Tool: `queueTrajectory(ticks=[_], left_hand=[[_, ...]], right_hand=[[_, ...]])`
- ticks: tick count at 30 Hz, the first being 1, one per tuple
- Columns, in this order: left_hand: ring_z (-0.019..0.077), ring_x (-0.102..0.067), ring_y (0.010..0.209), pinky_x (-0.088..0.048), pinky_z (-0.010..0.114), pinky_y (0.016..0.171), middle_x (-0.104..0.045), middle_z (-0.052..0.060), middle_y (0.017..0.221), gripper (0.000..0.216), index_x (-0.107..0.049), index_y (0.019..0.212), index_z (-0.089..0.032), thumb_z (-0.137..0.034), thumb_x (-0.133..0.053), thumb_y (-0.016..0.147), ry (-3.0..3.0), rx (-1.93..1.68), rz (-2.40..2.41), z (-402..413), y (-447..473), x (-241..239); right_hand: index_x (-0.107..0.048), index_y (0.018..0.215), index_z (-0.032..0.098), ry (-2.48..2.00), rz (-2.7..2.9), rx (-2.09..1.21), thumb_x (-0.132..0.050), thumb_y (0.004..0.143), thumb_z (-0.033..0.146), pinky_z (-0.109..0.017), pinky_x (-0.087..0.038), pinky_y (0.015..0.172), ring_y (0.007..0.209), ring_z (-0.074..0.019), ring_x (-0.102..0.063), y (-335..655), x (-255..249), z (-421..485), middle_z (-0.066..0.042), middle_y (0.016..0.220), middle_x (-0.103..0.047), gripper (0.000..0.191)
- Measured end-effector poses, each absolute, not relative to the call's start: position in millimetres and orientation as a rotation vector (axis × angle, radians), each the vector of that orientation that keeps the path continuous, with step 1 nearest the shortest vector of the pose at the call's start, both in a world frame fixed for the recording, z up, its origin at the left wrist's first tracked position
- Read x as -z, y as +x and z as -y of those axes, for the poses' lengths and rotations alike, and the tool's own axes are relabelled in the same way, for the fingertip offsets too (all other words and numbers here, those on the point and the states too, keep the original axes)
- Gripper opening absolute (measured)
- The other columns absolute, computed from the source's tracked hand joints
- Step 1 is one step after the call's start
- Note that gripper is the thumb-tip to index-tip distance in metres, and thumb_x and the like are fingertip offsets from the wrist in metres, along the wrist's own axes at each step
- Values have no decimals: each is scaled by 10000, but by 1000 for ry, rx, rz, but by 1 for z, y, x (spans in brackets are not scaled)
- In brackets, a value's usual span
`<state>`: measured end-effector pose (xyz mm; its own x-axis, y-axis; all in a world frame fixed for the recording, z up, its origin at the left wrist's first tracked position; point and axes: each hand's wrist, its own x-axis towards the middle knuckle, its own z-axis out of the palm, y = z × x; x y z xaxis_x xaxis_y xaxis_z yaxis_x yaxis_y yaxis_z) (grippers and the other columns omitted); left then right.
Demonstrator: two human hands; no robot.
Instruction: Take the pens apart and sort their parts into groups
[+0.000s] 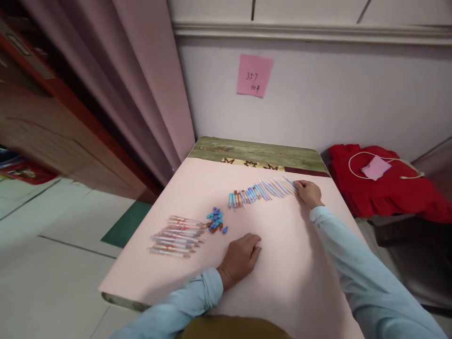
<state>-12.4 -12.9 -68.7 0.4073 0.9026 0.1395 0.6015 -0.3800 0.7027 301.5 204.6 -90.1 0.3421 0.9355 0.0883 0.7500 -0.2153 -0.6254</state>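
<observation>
My right hand (310, 193) is at the right end of a slanting row of slim pale-blue pointed pen parts (273, 188), its fingers pinched on the last one. At the row's left end lie short blue and brown tubes (237, 198). My left hand (242, 256) rests on the table's near half with fingers curled together; whatever is in them is hidden. Left of it is a loose pile of small blue and brown caps (215, 220). Several clear pen barrels (178, 237) with reddish markings lie side by side farther left.
A pale pink sheet covers the table (282, 273); its green wood-patterned back edge (261, 147) shows. Right of the table, a red cloth (388, 188) bears a white cable and pink paper slips (376, 168). A pink note (254, 75) is on the wall, and a curtain (148, 70) hangs left.
</observation>
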Motion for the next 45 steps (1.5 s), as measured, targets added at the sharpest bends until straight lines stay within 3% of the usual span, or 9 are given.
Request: queueTrajectory(ticks=[7, 12, 15, 19, 23, 28, 32, 36, 45], left_hand=[[177, -626, 813, -496, 296, 759, -671, 58, 954, 231, -615, 1075, -180, -152, -506, 874, 2066, -799, -1234, 14, -14, 77], [151, -614, 726, -494, 272, 706, -675, 40, 846, 166, -652, 955, -175, -135, -550, 831, 1842, -955, -1213, 16, -17, 72], [140, -610, 693, -493, 262, 686, -690, 24, 813, 130, -674, 928, -181, -168, -589, 830, 1719, -1045, -1248, 15, -42, 47], [150, -629, 741, -499, 270, 713, -715, 20, 855, 135, -692, 938, -198, -279, -618, 859, 1661, -1199, -1513, 12, -111, 12], [170, -622, 750, -492, 300, 743, -707, 25, 860, 174, -686, 956, -198, -316, -601, 859, 1749, -1262, -1923, 15, -180, 11], [239, -611, 992, -433, 381, 914, -713, 52, 1005, 174, -681, 951, -218, -317, -611, 827, 1976, -875, -1998, 4, -197, 24], [312, -533, 1145, -358, 445, 948, -677, 82, 1162, 467, -635, 1160, -234, -402, -715, 732, 2114, -389, -1912, -18, -167, 19], [333, -521, 1130, -345, 437, 919, -671, 105, 1139, 599, -602, 1207, -227, -482, -738, 682, 2242, -117, -1814, -36, -141, 13], [305, -604, 1090, -454, 322, 857, -615, 147, 1219, 736, -581, 1178, -171, -362, -845, 518, 2211, 274, -1725, -69, -128, 9]], right_hand=[[-716, 1120, 153, -1841, 1392, -294, -545, 832, 489, -405, -487, 824, 870, -258, -653, 259, 56, -166, -132, 1000, -739, 475], [-728, 1045, 168, -1478, 1565, -825, -606, 827, 515, -316, -526, 670, 729, -199, -649, 174, 45, -85, -83, 897, -741, 428], [-733, 1018, 175, -1480, 1581, -964, -624, 830, 500, -299, -527, 626, 681, -185, -647, 139, 50, -41, -76, 882, -739, 391], [-729, 1017, 189, -1515, 1645, -953, -607, 855, 450, -291, -512, 600, 624, -170, -625, 113, 56, -7, -56, 811, -723, 331], [-696, 1094, 207, -1484, 1908, -779, -599, 876, 343, -311, -509, 692, 723, -177, -651, 90, 58, 7, -58, 932, -713, 274], [-599, 1234, 182, -1576, 2075, -654, -691, 829, 325, -334, -500, 765, 891, -226, -661, 64, 61, 2, -98, 1091, -667, 439], [-572, 1241, 181, -1617, 2075, -637, -742, 789, 333, -334, -491, 827, 979, -240, -641, 49, 66, -10, -110, 1140, -635, 507], [-575, 1216, 178, -1643, 2055, -653, -741, 773, 317, -328, -485, 836, 996, -238, -628, 37, 69, -15, -101, 1104, -627, 492], [-584, 1195, 169, -1613, 2079, -637, -786, 723, 320, -336, -475, 827, 993, -254, -611, 36, 70, -25, -118, 1108, -606, 535]])
